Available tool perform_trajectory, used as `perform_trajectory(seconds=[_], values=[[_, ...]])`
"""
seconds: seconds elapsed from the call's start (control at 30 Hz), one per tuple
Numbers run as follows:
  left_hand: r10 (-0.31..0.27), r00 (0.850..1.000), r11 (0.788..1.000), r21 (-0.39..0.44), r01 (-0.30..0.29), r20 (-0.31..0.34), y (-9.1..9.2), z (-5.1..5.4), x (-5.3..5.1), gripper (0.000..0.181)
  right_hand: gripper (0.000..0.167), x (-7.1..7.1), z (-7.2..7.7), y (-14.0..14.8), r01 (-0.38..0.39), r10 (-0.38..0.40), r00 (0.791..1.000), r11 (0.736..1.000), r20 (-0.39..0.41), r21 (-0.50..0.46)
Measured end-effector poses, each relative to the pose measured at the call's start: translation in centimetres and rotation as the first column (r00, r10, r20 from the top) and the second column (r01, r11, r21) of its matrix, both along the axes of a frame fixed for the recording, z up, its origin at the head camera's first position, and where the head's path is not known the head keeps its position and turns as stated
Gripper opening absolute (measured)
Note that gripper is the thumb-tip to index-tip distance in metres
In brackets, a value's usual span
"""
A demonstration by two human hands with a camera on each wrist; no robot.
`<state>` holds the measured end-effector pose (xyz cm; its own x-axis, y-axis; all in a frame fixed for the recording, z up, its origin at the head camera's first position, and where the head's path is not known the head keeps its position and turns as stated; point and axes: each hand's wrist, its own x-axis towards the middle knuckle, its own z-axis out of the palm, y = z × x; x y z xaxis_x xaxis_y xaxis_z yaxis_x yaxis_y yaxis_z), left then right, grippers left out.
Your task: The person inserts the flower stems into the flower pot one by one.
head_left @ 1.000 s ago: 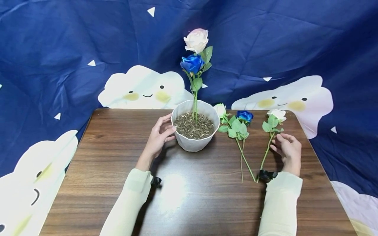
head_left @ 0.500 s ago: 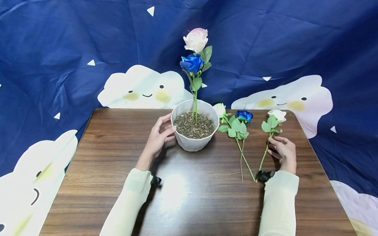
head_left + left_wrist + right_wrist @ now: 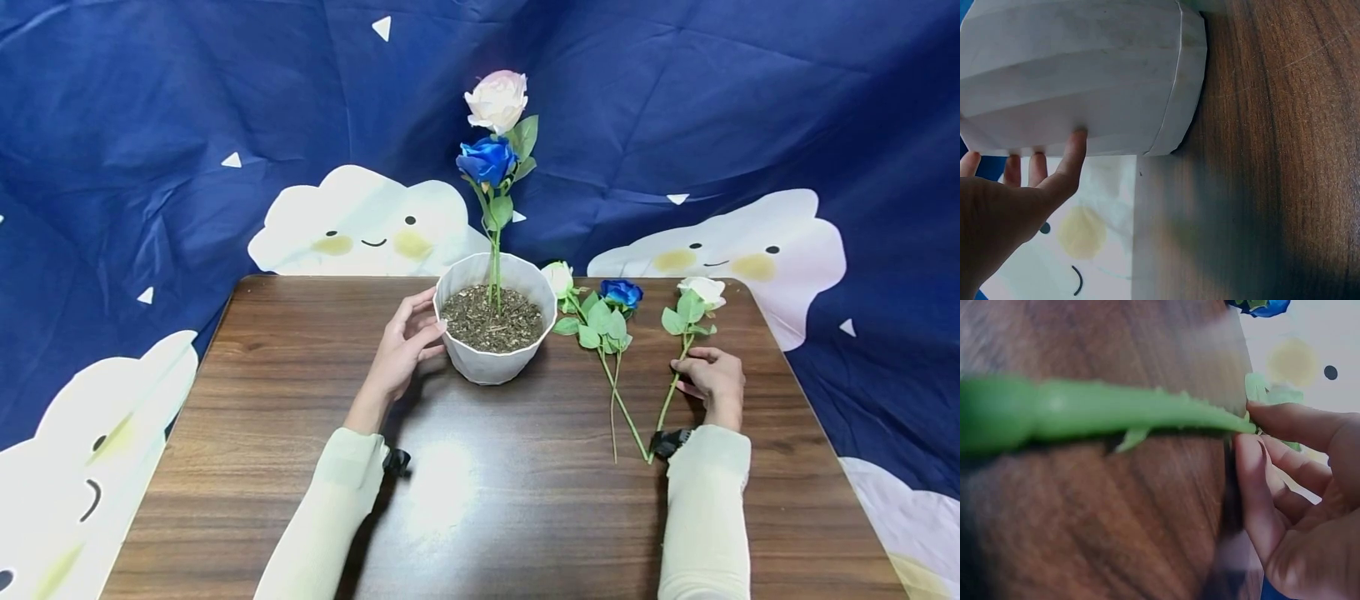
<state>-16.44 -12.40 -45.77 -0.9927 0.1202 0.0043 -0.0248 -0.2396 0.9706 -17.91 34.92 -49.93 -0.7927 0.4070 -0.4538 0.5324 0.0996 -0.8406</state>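
In my right wrist view the stem point(image 3: 1091, 412) blurs toward the lens, a blue rose point(image 3: 1272, 309) is cut off at the top, and I can barely make out the bloom point(image 3: 703, 291) past the right hand point(image 3: 716, 385), while the left wrist view crops the pot point(image 3: 1085, 69). From the head view, that hand pinches the white rose point(image 3: 687, 308) mid-stem, bloom beyond the fingertips, and the left hand's point(image 3: 397, 354) loose fingers touch the pot

There are five roses point(image 3: 487, 161), one pot point(image 3: 491, 367), two hands point(image 3: 400, 350).
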Motion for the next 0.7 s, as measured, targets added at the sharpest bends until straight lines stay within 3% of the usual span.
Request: perform_trajectory(seconds=[0.13, 0.23, 0.43, 0.7], values=[[-0.002, 1.0, 1.0, 0.001, 0.002, -0.004, 0.0, 0.0, 0.0, 0.059, 0.043, 0.1, 0.1, 0.2, -0.006, 0.005, 1.0, 0.999, -0.017, -0.033], [-0.002, 1.0, 1.0, 0.001, 0.002, -0.006, 0.0, -0.1, 0.0, 0.059, 0.041, 0.2, 0.2, 0.4, -0.016, 0.011, 0.999, 0.991, -0.044, -0.135], [-0.003, 1.0, 1.0, -0.001, 0.003, -0.002, 0.0, -0.1, 0.0, 0.059, 0.041, 0.7, 0.7, 0.7, -0.055, 0.023, 0.995, 0.934, -0.095, -0.352], [-0.001, 1.0, 1.0, -0.001, 0.001, -0.008, -0.1, -0.2, 0.0, 0.059, 0.024, 0.8, 2.1, 0.7, -0.056, -0.059, 0.975, 0.867, -0.213, -0.494]])
